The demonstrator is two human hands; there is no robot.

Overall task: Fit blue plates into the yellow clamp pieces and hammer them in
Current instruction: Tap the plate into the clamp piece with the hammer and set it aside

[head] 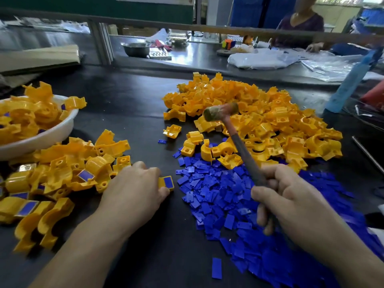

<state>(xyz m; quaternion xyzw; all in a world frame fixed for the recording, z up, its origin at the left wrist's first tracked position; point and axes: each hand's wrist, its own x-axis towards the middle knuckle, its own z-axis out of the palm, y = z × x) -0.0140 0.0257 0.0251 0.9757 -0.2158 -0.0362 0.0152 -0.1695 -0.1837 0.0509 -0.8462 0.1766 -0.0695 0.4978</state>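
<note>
My left hand (137, 188) holds a yellow clamp piece (166, 183) down on the black table; a blue plate sits in its top face. My right hand (291, 200) grips the handle of a hammer (221, 111), whose head is raised above the table, over the edge of the big yellow pile. A heap of loose blue plates (218, 194) spreads between and under my hands. A large pile of bare yellow clamp pieces (259, 121) lies behind it. To the left lies a pile of clamp pieces with blue plates fitted (68, 173).
A white bowl (52, 134) heaped with yellow pieces stands at the far left. Another person (301, 28) works at a steel bench beyond a rail, with a metal bowl (136, 48) and plastic bags on it. A blue strip (351, 80) leans at the right.
</note>
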